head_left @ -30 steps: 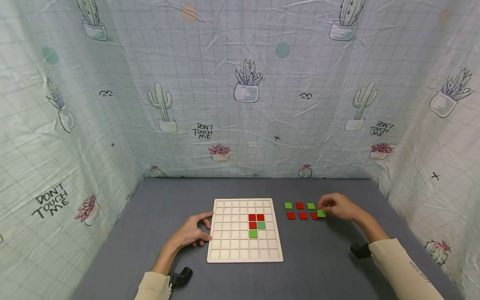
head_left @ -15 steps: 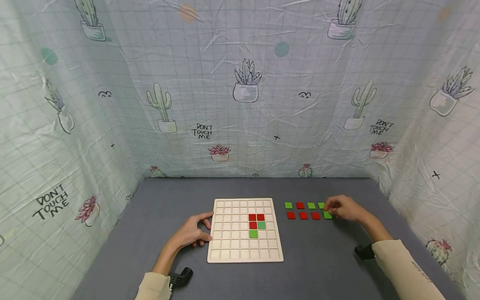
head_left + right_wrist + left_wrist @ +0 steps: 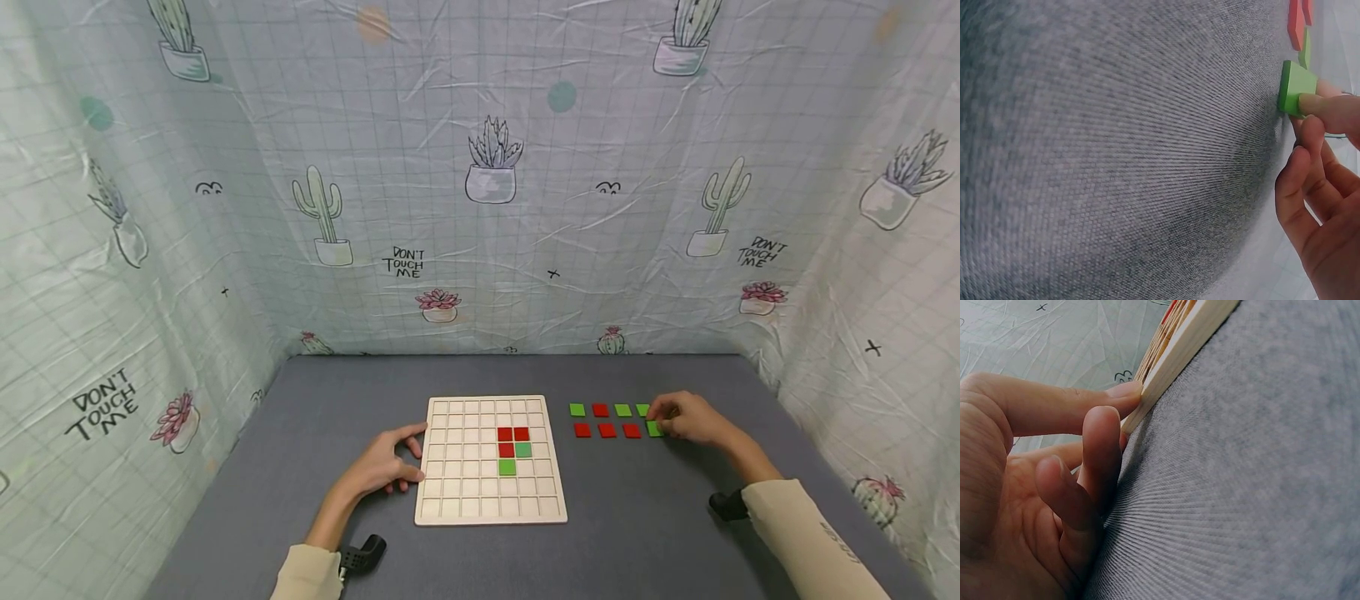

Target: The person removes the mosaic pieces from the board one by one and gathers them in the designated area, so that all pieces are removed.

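My left hand rests at the left side of a pale wooden grid board. Thumb and index finger are spread apart, touching its edge; the left wrist view shows the thumb against the wooden rim, the other fingers loosely bent. Several red and green square tiles sit in the board's right half, among them a green tile. Beyond the board's right side, my right hand pinches a green tile between thumb and fingers, at the right end of the nearer tile row. Its fingers partly cover another green tile.
Two rows of loose tiles lie right of the board, with a red tile beside the pinched one. The grey tabletop surrounds everything. A patterned cloth hangs behind and at both sides.
My right hand has shifted right with the green tile, off the last red tile to the end of the nearer row. In the last half second it has barely moved. My left hand stays put.
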`<state>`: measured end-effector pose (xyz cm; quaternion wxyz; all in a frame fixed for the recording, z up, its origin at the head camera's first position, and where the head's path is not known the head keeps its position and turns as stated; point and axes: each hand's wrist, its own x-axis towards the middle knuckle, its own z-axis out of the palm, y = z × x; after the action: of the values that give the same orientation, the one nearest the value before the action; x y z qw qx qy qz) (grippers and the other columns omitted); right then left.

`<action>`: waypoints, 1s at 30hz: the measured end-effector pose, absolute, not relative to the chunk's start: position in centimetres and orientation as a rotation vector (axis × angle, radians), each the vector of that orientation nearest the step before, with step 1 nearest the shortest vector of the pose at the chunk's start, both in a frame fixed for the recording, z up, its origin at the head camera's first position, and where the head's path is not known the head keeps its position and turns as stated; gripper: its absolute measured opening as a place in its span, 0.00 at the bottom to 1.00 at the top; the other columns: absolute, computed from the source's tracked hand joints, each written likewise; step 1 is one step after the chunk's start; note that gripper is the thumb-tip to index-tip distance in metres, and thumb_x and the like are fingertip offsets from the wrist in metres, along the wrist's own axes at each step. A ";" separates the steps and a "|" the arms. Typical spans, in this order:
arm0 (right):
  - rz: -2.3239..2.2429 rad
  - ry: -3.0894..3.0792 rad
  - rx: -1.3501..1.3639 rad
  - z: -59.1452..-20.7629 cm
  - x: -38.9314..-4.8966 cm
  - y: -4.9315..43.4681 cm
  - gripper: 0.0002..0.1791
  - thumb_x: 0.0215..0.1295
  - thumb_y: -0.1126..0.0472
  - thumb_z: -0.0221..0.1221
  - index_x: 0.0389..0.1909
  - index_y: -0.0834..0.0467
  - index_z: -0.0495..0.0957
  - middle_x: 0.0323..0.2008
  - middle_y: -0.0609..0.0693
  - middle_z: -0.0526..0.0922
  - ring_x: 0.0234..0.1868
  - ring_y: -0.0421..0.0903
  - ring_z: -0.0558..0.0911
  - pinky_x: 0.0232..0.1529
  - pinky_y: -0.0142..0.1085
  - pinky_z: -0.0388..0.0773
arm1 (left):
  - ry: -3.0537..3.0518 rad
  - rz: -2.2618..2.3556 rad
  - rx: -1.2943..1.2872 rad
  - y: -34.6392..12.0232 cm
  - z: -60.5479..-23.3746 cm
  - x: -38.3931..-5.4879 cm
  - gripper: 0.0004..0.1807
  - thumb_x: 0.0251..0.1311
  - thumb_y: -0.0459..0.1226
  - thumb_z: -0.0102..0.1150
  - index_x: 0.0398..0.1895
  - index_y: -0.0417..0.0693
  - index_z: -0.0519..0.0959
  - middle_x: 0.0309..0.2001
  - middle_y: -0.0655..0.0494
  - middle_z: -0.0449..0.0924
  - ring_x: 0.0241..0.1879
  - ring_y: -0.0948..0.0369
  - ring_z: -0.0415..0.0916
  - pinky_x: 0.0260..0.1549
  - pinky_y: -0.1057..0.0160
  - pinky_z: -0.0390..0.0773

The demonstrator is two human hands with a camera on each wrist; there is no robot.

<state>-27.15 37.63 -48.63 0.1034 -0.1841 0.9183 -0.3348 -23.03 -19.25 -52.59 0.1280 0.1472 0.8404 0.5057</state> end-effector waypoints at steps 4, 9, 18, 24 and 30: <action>-0.966 2.715 -0.508 -48.7 -27.2 37.6 0.10 0.64 0.73 0.59 0.43 0.64 0.85 0.34 0.53 0.85 0.26 0.39 0.76 0.27 0.36 0.76 | 2.453 1.461 0.430 -19.2 -52.6 -23.1 0.46 0.51 0.31 0.75 0.77 0.46 0.68 0.44 0.44 0.76 0.17 0.59 0.77 0.11 0.62 0.70; -0.974 2.701 -0.491 -48.7 -27.1 37.5 0.10 0.66 0.72 0.58 0.45 0.67 0.84 0.32 0.53 0.83 0.26 0.40 0.76 0.27 0.36 0.76 | 2.457 1.453 0.434 -19.3 -52.7 -23.1 0.46 0.51 0.30 0.74 0.77 0.46 0.68 0.44 0.44 0.76 0.17 0.59 0.77 0.11 0.62 0.70; -1.002 2.669 -0.482 -48.6 -26.7 37.3 0.10 0.67 0.73 0.57 0.46 0.69 0.83 0.36 0.55 0.84 0.28 0.44 0.76 0.27 0.37 0.76 | 2.470 1.439 0.439 -19.2 -52.6 -23.2 0.46 0.51 0.31 0.74 0.77 0.46 0.68 0.43 0.46 0.76 0.17 0.59 0.78 0.11 0.61 0.71; -0.985 2.678 -0.452 -48.5 -26.7 37.2 0.11 0.67 0.73 0.57 0.47 0.69 0.83 0.37 0.56 0.84 0.29 0.45 0.77 0.28 0.38 0.76 | 2.462 1.443 0.445 -19.2 -52.7 -23.2 0.46 0.51 0.31 0.74 0.77 0.45 0.67 0.44 0.45 0.76 0.17 0.59 0.78 0.11 0.61 0.71; -0.973 2.688 -0.444 -48.5 -26.7 37.1 0.11 0.67 0.72 0.58 0.47 0.68 0.83 0.38 0.56 0.85 0.30 0.46 0.78 0.28 0.38 0.77 | 2.466 1.440 0.455 -19.2 -52.7 -23.3 0.46 0.51 0.31 0.74 0.77 0.45 0.68 0.44 0.45 0.76 0.17 0.59 0.78 0.11 0.61 0.71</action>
<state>-26.70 37.09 -48.47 0.1239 -0.1523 0.9220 -0.3336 -23.25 -19.24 -52.71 0.1246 0.1562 0.8461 0.4942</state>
